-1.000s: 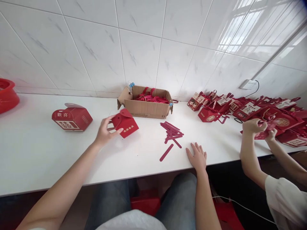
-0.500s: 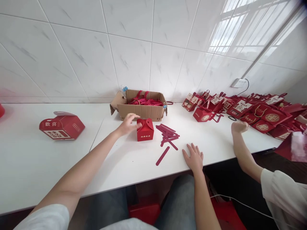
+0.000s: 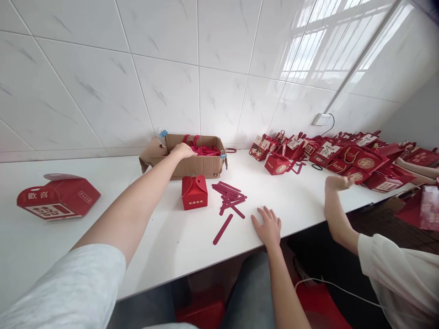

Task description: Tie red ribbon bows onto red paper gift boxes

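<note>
The left hand (image 3: 184,150) has moved off the small red box (image 3: 195,199) since half a second ago and reaches into the cardboard box (image 3: 192,170). Its fingertips are hidden by the red ribbons (image 3: 208,151), so I cannot tell whether those fingers are apart or closed; a co-worker (image 3: 387,260) is cut off at the right edge. A white table (image 3: 113,176) runs along a tiled wall (image 3: 171,82) with a power socket (image 3: 321,119) (cable trailing down). The small red box stands upright nearer the person than the left fingers, clear of them; just beside it lie dark red strips (image 3: 230,198), then the right hand (image 3: 268,227), flat on the table, fingers slightly apart.
</note>
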A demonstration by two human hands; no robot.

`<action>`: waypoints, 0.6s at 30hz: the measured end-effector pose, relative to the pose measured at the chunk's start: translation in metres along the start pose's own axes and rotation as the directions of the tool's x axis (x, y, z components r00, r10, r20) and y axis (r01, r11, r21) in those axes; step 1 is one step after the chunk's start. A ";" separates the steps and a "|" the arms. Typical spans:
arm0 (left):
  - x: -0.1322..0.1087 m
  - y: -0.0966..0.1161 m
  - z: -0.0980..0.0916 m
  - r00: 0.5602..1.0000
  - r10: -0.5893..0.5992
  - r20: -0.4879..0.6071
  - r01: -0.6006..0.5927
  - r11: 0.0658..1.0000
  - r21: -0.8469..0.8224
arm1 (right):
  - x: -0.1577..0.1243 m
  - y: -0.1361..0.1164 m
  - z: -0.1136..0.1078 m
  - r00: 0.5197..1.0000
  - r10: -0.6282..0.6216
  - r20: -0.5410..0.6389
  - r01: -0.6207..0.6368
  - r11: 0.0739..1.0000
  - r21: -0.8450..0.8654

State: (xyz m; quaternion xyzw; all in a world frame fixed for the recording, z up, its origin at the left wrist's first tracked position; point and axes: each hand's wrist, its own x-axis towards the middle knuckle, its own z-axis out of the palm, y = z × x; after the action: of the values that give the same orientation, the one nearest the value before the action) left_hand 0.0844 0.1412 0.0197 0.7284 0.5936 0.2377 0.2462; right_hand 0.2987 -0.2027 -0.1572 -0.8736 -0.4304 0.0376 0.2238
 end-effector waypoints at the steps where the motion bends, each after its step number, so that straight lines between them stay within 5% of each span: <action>1: 0.001 -0.001 0.000 1.000 0.000 -0.014 0.000 0.999 -0.034 | 0.000 0.000 0.000 1.000 0.003 0.000 -0.003 1.000 0.005; 5: -0.005 -0.002 -0.005 0.993 0.010 -0.116 -0.034 0.977 -0.209 | 0.000 -0.001 -0.002 1.000 0.000 -0.006 0.000 1.000 0.016; 9: -0.025 0.021 -0.036 0.975 0.057 -0.217 -0.134 0.922 -0.364 | -0.001 0.000 -0.001 1.000 -0.007 -0.017 0.007 1.000 0.024; 13: -0.082 0.059 -0.082 0.908 0.314 -0.277 -0.416 0.747 -0.518 | 0.000 0.003 0.001 1.000 -0.011 -0.011 0.012 0.997 0.074; 15: -0.123 0.073 -0.099 0.794 0.561 -0.234 -0.575 0.568 -0.589 | 0.003 0.001 -0.004 1.000 0.014 0.003 -0.014 0.988 0.153; 18: -0.186 0.078 -0.107 0.665 0.720 -0.198 -0.652 0.431 -0.624 | 0.011 -0.018 -0.027 0.998 0.037 -0.057 -0.011 0.909 0.417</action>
State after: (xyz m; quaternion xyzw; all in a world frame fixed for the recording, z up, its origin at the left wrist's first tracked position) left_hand 0.0400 -0.0468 0.1416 0.7825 0.1110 0.4703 0.3927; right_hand 0.2992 -0.1946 -0.1242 -0.8118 -0.3945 0.1035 0.4179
